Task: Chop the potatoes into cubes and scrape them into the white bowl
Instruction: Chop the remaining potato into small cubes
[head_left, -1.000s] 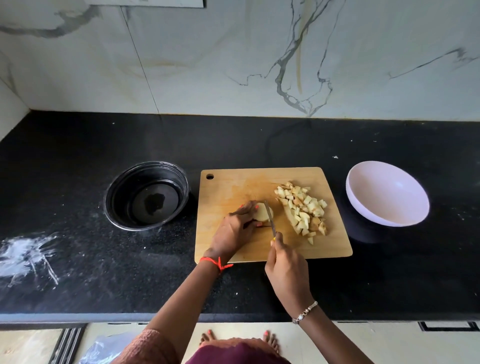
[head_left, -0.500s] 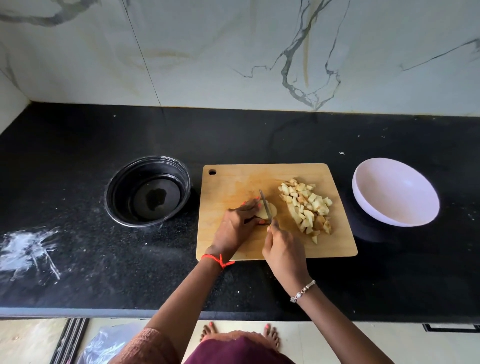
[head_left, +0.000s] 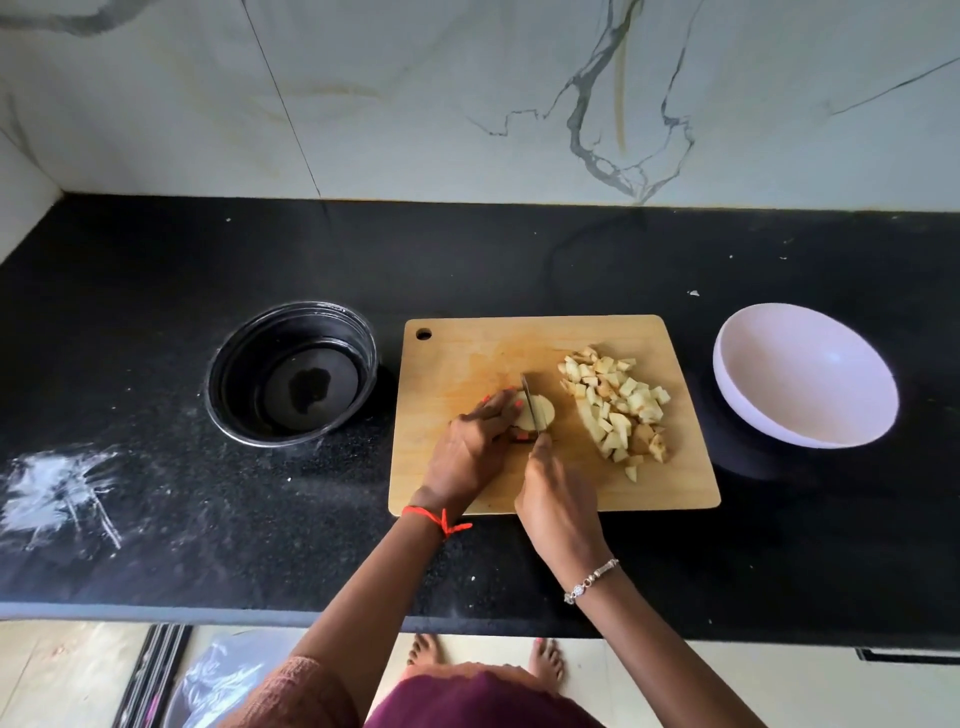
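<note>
As right hand (head_left: 558, 499) grips knife (head_left: 530, 402), left hand (head_left: 470, 452), curled on the potato (head_left: 543, 413) at its nine o'clock, risks a slip-cut.

Black speckled worktop (head_left: 519, 260), white grey-veined marble wall (head_left: 467, 104), tan wooden cutting board (head_left: 467, 353), pale yellow potato cubes (head_left: 618, 405), white bowl (head_left: 805, 374), black bowl (head_left: 293, 374), red wrist thread (head_left: 434, 519)
</note>
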